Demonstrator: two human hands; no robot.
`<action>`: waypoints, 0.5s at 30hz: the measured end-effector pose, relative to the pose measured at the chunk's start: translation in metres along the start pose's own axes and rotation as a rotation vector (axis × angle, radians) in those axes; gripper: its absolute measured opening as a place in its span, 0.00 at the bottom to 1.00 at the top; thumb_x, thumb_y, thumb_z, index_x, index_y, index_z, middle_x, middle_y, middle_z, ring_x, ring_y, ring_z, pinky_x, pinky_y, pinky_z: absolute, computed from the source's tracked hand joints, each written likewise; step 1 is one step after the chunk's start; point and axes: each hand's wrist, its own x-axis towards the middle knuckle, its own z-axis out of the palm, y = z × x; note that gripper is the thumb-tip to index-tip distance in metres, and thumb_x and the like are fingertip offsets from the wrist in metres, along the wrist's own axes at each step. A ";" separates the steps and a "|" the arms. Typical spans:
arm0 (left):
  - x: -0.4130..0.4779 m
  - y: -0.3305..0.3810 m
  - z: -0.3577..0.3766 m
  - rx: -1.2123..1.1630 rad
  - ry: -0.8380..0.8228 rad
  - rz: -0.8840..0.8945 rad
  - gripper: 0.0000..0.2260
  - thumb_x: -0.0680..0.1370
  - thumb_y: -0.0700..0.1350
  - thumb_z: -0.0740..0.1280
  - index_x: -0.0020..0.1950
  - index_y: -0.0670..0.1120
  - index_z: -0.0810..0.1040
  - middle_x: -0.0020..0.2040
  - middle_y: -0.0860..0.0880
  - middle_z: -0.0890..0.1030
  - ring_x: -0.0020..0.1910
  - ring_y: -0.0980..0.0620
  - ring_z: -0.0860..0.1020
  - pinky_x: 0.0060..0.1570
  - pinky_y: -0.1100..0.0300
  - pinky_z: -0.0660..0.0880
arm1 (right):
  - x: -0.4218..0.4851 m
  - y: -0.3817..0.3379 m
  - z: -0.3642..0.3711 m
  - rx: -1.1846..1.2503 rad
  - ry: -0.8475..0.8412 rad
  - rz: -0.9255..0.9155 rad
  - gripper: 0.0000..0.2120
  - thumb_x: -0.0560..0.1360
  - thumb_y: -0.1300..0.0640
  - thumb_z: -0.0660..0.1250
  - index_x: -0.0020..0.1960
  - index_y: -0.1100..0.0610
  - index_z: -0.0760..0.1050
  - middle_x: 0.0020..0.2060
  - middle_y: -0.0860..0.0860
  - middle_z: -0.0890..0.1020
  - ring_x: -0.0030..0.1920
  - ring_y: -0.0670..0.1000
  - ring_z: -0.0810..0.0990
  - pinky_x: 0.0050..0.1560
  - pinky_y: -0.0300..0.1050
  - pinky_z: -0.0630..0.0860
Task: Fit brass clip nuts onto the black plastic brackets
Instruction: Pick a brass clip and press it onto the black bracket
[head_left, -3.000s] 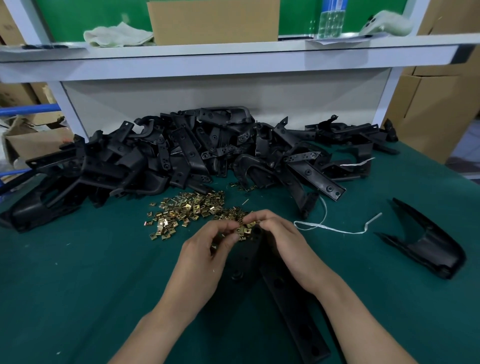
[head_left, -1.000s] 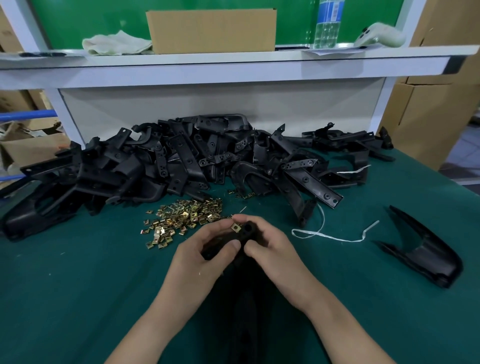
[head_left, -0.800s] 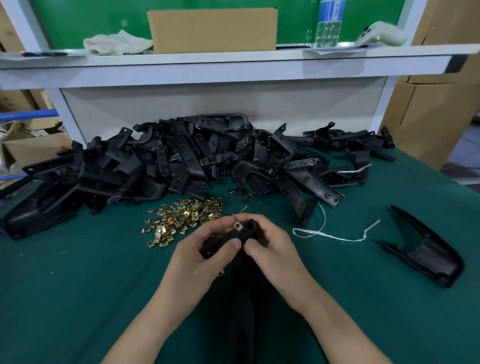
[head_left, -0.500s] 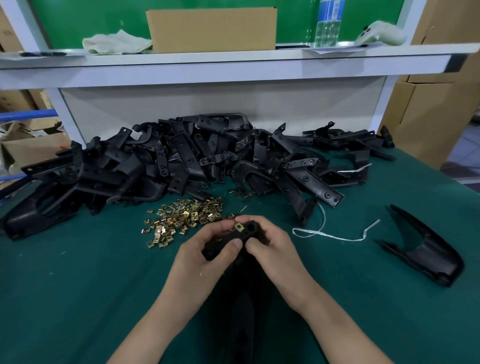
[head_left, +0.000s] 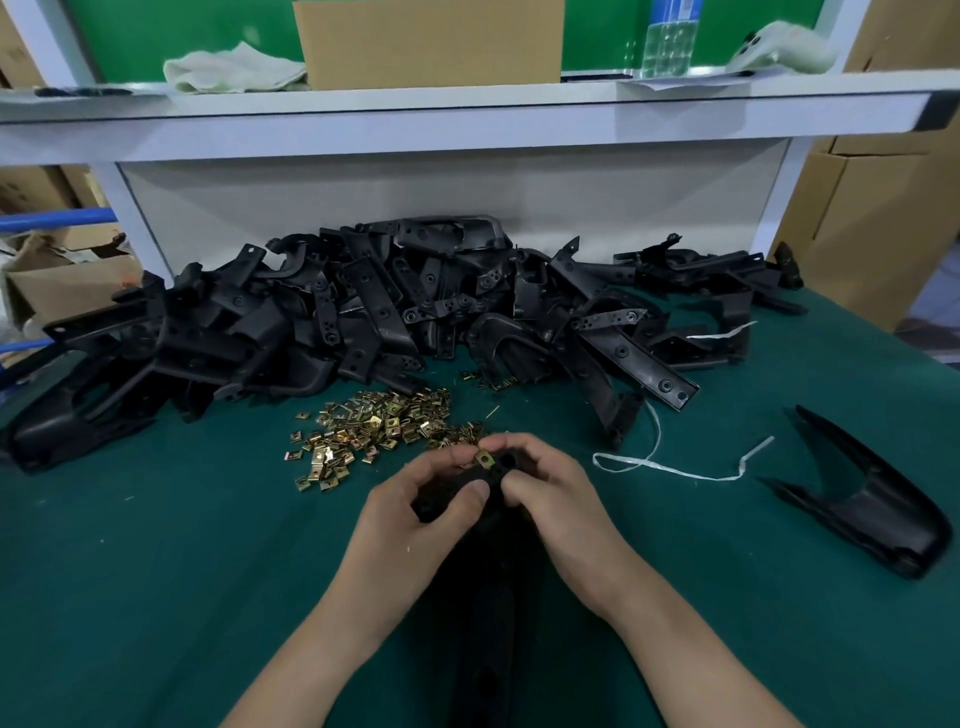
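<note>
A long black plastic bracket (head_left: 488, 597) lies lengthwise between my forearms, its far end raised in both hands. My left hand (head_left: 410, 519) grips that end from the left, thumb pressed on its top. My right hand (head_left: 556, 499) holds it from the right, fingertips at a brass clip nut (head_left: 483, 458) sitting on the bracket's tip beside a round hole. A loose heap of brass clip nuts (head_left: 374, 431) lies on the green mat just beyond my left hand. A big pile of black brackets (head_left: 363, 317) fills the back of the table.
A single curved black part (head_left: 872, 499) lies at the right. A white plastic strap (head_left: 670, 467) trails across the green mat (head_left: 156, 571) beside my right hand. A white shelf (head_left: 467, 119) overhangs the table, carrying a cardboard box (head_left: 428, 41), a cloth and a bottle.
Three seconds ago my fingers were at the nut heap with the bracket angled to the right. The bracket has since turned straight toward me, and one nut sits on its tip.
</note>
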 end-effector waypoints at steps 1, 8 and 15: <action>0.000 -0.001 0.000 -0.002 -0.003 -0.002 0.11 0.78 0.44 0.72 0.57 0.56 0.82 0.50 0.60 0.85 0.50 0.62 0.82 0.47 0.74 0.74 | 0.001 0.001 0.000 0.007 -0.001 0.008 0.22 0.64 0.62 0.62 0.50 0.44 0.84 0.43 0.48 0.86 0.41 0.46 0.84 0.41 0.39 0.80; 0.003 -0.002 0.000 -0.009 0.005 -0.022 0.11 0.77 0.45 0.72 0.57 0.58 0.82 0.49 0.58 0.85 0.48 0.61 0.83 0.45 0.73 0.75 | 0.007 0.007 -0.003 0.024 -0.009 0.026 0.22 0.63 0.61 0.63 0.51 0.45 0.84 0.45 0.51 0.86 0.44 0.48 0.84 0.45 0.44 0.82; 0.003 -0.001 0.001 -0.030 -0.009 -0.033 0.11 0.78 0.44 0.71 0.59 0.55 0.82 0.49 0.56 0.86 0.43 0.63 0.82 0.44 0.71 0.75 | 0.011 0.011 -0.004 0.044 0.008 0.016 0.21 0.63 0.61 0.63 0.52 0.46 0.84 0.47 0.54 0.86 0.45 0.50 0.84 0.46 0.45 0.81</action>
